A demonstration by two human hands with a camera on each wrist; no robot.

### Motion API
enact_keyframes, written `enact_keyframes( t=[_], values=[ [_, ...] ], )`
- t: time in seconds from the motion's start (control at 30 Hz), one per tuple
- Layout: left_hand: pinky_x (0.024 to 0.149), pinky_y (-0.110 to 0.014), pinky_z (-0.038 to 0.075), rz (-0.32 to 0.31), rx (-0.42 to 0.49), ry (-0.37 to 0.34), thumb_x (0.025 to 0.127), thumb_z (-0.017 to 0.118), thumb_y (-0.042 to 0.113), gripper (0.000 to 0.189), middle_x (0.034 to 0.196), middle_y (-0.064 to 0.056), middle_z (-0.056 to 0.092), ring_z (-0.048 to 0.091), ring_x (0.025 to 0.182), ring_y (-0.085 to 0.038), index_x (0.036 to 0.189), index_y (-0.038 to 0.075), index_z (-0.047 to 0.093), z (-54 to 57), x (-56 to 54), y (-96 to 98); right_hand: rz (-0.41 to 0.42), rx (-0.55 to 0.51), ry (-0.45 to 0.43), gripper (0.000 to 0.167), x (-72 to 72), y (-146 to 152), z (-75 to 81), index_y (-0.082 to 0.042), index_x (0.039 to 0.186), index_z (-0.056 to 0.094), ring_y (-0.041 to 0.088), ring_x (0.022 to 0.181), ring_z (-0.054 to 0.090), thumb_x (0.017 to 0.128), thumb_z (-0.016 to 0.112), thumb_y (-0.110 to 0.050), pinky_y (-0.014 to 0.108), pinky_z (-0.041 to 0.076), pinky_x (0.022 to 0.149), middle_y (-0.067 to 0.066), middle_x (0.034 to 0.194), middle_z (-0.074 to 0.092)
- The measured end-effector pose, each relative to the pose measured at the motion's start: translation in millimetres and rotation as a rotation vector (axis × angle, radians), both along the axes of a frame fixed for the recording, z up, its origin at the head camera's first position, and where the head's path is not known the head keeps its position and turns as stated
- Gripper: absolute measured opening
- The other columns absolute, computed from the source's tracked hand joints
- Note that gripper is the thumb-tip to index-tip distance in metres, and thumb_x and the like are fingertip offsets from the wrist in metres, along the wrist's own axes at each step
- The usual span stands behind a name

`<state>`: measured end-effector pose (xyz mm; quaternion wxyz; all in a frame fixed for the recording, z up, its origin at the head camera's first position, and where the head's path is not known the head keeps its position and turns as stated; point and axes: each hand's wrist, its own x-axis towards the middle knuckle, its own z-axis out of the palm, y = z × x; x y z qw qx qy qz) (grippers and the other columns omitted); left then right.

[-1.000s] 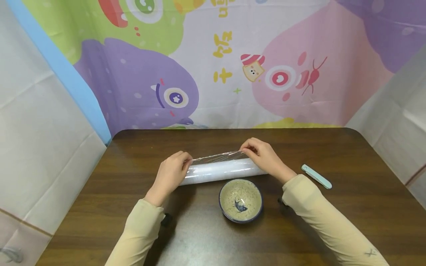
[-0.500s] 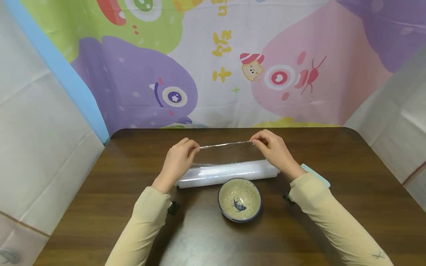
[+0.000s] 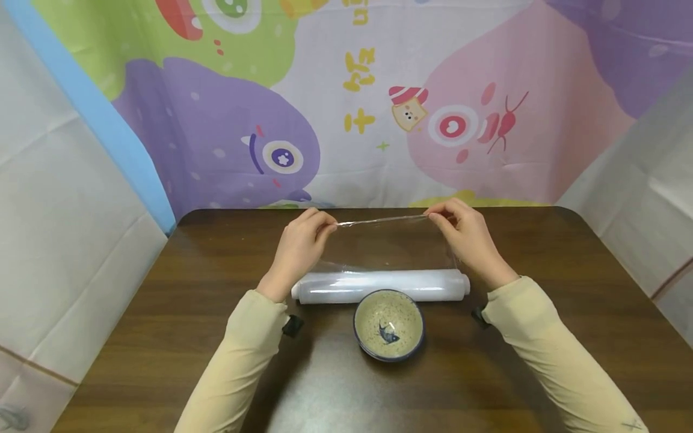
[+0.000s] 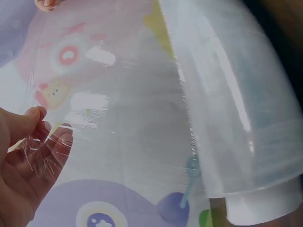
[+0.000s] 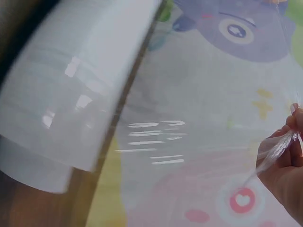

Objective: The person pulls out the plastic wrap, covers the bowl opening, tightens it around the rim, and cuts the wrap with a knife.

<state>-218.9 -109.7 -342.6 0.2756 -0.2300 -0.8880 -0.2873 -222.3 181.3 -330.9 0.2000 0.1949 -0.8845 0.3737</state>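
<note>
A roll of plastic wrap (image 3: 335, 287) lies crosswise on the table behind a speckled bowl (image 3: 390, 325) that has a blue rim and a fish painted inside. From the roll a clear sheet (image 4: 137, 118) stretches up and away, taut between both hands. My left hand (image 3: 303, 246) pinches one corner of its free edge between thumb and fingers. The other corner is pinched by my right hand (image 3: 470, 237). In the right wrist view the film gathers into a bunch at the right fingertips (image 5: 294, 124). The bowl hides part of the roll's near side.
The brown wooden table (image 3: 178, 313) ends at a printed cartoon cloth (image 3: 363, 174) hanging behind it. Pale cloth (image 3: 76, 240) covers both sides. Dark wrist cameras sit under each cuff, one by the left cuff (image 3: 293, 325).
Both hands have moved away from me and apart, drawing more film off the roll. The roll has turned straighter and nearer. The mint-coloured folded knife at the right is now hidden behind the right arm.
</note>
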Motion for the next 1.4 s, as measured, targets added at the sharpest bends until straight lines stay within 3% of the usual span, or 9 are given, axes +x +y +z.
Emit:
enact_keyframes(
  t=[0.47, 0.63, 0.83, 0.97, 1.07, 1.17, 1.3, 1.4],
  values=[
    [0.066, -0.030, 0.046, -0.021, 0.001, 0.065, 0.085, 0.062, 0.015, 0.007, 0.081, 0.000, 0.060, 0.055, 0.071, -0.015, 0.085, 0.010, 0.067, 20.4, 6.6, 5.4, -0.019, -0.053, 0.095, 0.013, 7.3, 8, 18.6, -0.009, 0.092, 0.068, 0.002, 0.070, 0.051, 0.087, 0.060, -0.016, 0.013, 0.041, 0.063, -0.001, 0.084, 0.059],
    [0.062, -0.025, 0.043, -0.058, -0.006, 0.041, 0.086, 0.062, 0.017, 0.007, 0.082, 0.004, 0.059, 0.050, 0.067, -0.009, 0.088, 0.013, 0.068, 19.5, 26.8, -1.3, 0.021, -0.099, 0.107, 0.008, 24.3, 8, 18.5, -0.009, 0.091, 0.068, 0.000, 0.071, 0.052, 0.085, 0.063, -0.012, 0.012, 0.042, 0.063, -0.002, 0.086, 0.060],
    [0.063, -0.023, 0.044, -0.136, -0.029, 0.044, 0.085, 0.063, 0.015, 0.006, 0.084, 0.007, 0.060, 0.053, 0.071, -0.004, 0.088, 0.015, 0.068, 13.9, 58.3, -11.9, 0.122, -0.104, 0.125, 0.010, 59.3, 9, 12.0, -0.010, 0.088, 0.066, 0.002, 0.071, 0.053, 0.081, 0.065, -0.003, 0.015, 0.044, 0.058, -0.006, 0.085, 0.059],
    [0.061, -0.023, 0.044, -0.152, -0.039, 0.051, 0.084, 0.064, 0.015, 0.005, 0.083, 0.008, 0.060, 0.054, 0.071, -0.003, 0.087, 0.015, 0.068, 14.9, 66.2, -16.0, 0.181, -0.102, 0.135, 0.016, 73.0, 9, 13.0, -0.008, 0.087, 0.066, 0.003, 0.073, 0.055, 0.077, 0.067, 0.004, 0.013, 0.045, 0.059, -0.006, 0.085, 0.060],
    [0.060, -0.023, 0.043, -0.127, -0.047, 0.013, 0.083, 0.065, 0.017, 0.004, 0.081, 0.008, 0.060, 0.053, 0.068, -0.004, 0.086, 0.016, 0.068, 21.0, 58.9, -15.4, 0.173, -0.083, 0.138, 0.014, 68.1, 8, 17.7, -0.009, 0.088, 0.066, 0.003, 0.071, 0.055, 0.078, 0.066, 0.001, 0.013, 0.045, 0.060, -0.006, 0.084, 0.059],
    [0.060, -0.025, 0.042, -0.110, -0.023, -0.101, 0.084, 0.064, 0.018, 0.006, 0.080, 0.007, 0.060, 0.052, 0.066, -0.006, 0.087, 0.015, 0.068, 26.9, 40.8, -13.5, 0.125, -0.067, 0.106, 0.008, 52.3, 8, 20.4, -0.009, 0.090, 0.066, 0.005, 0.068, 0.053, 0.082, 0.065, -0.006, 0.014, 0.043, 0.057, -0.005, 0.082, 0.059],
    [0.060, -0.027, 0.044, -0.119, 0.070, -0.307, 0.087, 0.061, 0.021, 0.010, 0.078, 0.002, 0.064, 0.057, 0.066, -0.011, 0.089, 0.014, 0.068, 26.3, 9.2, -13.2, 0.066, -0.058, -0.040, 0.014, 25.4, 8, 18.9, -0.009, 0.095, 0.066, 0.012, 0.068, 0.056, 0.087, 0.061, -0.019, 0.017, 0.043, 0.057, 0.000, 0.084, 0.062],
    [0.060, -0.027, 0.046, -0.127, 0.120, -0.419, 0.088, 0.060, 0.023, 0.014, 0.077, -0.003, 0.067, 0.062, 0.069, -0.017, 0.092, 0.013, 0.068, 23.0, -13.6, -13.2, 0.054, -0.054, -0.157, 0.020, 4.5, 7, 17.1, -0.008, 0.098, 0.065, 0.020, 0.065, 0.058, 0.088, 0.059, -0.024, 0.023, 0.047, 0.056, 0.006, 0.081, 0.064]
  ],
)
